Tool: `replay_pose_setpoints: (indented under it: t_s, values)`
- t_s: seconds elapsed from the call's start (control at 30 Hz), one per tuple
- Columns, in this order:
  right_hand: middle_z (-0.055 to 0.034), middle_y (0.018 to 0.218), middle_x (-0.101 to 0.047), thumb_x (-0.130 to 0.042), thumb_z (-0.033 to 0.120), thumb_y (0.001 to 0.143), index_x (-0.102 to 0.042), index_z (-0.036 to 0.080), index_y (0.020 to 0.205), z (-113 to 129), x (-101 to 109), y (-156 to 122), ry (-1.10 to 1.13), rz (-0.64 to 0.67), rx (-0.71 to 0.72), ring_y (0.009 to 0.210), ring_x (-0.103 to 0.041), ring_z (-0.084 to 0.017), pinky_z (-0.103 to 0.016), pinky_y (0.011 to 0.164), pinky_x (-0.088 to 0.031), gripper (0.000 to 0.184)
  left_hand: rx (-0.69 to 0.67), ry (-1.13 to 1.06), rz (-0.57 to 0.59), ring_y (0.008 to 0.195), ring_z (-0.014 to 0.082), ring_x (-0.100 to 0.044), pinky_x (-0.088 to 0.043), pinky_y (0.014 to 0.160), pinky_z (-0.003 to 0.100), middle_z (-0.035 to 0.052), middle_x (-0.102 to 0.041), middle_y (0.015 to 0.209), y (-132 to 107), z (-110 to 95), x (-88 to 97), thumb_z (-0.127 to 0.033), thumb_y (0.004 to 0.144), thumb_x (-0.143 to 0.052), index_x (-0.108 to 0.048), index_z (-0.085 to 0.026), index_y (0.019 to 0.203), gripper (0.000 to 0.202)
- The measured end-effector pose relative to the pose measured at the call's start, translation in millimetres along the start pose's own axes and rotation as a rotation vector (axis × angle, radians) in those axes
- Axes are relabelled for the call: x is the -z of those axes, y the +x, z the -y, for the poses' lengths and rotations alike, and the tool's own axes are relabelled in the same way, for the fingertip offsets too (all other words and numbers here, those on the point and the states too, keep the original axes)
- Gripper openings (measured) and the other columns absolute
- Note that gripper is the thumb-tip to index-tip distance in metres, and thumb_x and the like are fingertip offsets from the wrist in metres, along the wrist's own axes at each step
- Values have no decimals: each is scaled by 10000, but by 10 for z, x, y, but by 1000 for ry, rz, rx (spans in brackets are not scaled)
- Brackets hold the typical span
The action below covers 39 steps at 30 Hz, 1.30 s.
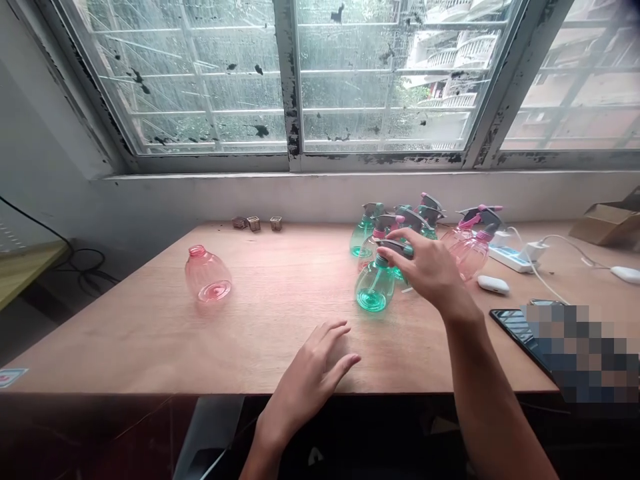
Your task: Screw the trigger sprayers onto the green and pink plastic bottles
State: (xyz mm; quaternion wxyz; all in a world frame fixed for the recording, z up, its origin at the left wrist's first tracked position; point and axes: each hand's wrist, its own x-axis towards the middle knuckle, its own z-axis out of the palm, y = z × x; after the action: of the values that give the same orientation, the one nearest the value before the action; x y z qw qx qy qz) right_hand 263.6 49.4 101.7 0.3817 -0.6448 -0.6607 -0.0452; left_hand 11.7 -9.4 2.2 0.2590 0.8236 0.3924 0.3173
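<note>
Reaching forward over the wooden table, the right hand has its fingers curled around the grey trigger head of a teal spray bottle, with the thumb underneath and the forefinger laid across the top. This bottle is the nearest one of the group, right of the table's middle, and its round base is low against the wood. Whether the base rests fully on the table cannot be told. Just behind it stands a cluster of other teal spray bottles, and to the right, near the back of the hand, are pink spray bottles with grey and pink heads. The left hand lies palm down near the front edge of the table with its fingers loosely spread, holding nothing. It is well apart from the bottles. Far to the left a pink bottle with no head lies on its side, alone, its neck pointing away. Three small pots sit in a row by the wall under the window. On the right are a white power strip, a small white case, a dark phone and, at the far corner, a cardboard box.
</note>
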Motion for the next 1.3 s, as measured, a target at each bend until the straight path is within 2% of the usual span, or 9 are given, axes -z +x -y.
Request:
replay_pose_setpoints:
  t_s: [0.2,0.43,0.8,0.9,1.03,1.13,1.2,1.27,1.3]
  values:
    - [-96,862,-836,-696,437,994,-741,214,1266,90,-67,119,4,83,61,784,-763,-324,-366,651,-484,354,-13,-2,16,1362,226,-615,-495,1180,370,9,-661,1442,-23,-8,-4,-279,1046,-663,-600,-312,1374,335]
    - [-54,908,-850,-534,369,1085,-577,226,1407,132,-306,187,41,155,70,811,-787,-281,-329,703,-528,356,-2,26,23,1278,230,-655,-521,1121,368,23,-692,1360,-3,-27,-24,-266,1050,-657,-605,-288,1351,306]
    - [-257,1099,-797,-525,410,1079,-596,114,1371,325,-555,740,-205,202,47,1008,-760,-421,-426,785,-533,422,17,55,10,1217,246,-683,-558,1070,393,34,-715,1288,-4,-42,-36,-263,1047,-657,-639,-275,1293,247]
    - [-254,1100,-796,-615,497,1032,-559,92,1438,358,-564,838,-224,216,51,1025,-757,-412,-427,821,-538,577,20,47,-6,1230,251,-697,-567,1084,402,33,-717,1323,-15,-32,-47,-282,1048,-652,-614,-301,1349,304]
    - [-230,1034,-816,-747,662,885,-312,56,1638,406,-322,822,-208,178,61,963,-761,-421,-466,816,-550,1060,11,31,-56,1245,211,-715,-598,1072,354,30,-690,1424,-5,19,-40,-295,1032,-679,-402,-346,1556,595]
    - [-170,917,-834,-684,698,916,-271,69,1667,332,42,654,-86,50,38,832,-765,-375,-467,756,-559,1062,14,73,-182,1275,228,-699,-594,1083,372,41,-688,1425,71,75,90,-315,996,-723,-420,-335,1544,627]
    - [-158,957,-838,-609,706,959,-447,117,1594,159,286,466,-25,-12,-22,849,-762,-363,-460,733,-554,881,49,142,-371,1431,296,-563,-478,1207,475,84,-614,1505,152,112,287,-333,975,-738,-484,-290,1489,576]
    - [-191,1074,-821,-593,736,944,-684,146,1353,-124,456,255,-45,-38,-116,913,-757,-396,-473,726,-547,724,124,220,-622,1548,343,-384,-324,1290,552,137,-487,1597,238,148,572,-354,1009,-679,-475,-243,1481,526]
    - [-192,1085,-817,-584,739,944,-734,165,1243,-294,499,156,-53,-27,-176,926,-754,-410,-489,731,-546,664,173,253,-738,1543,356,-379,-325,1284,565,156,-454,1605,280,167,737,-381,1035,-635,-446,-226,1492,518]
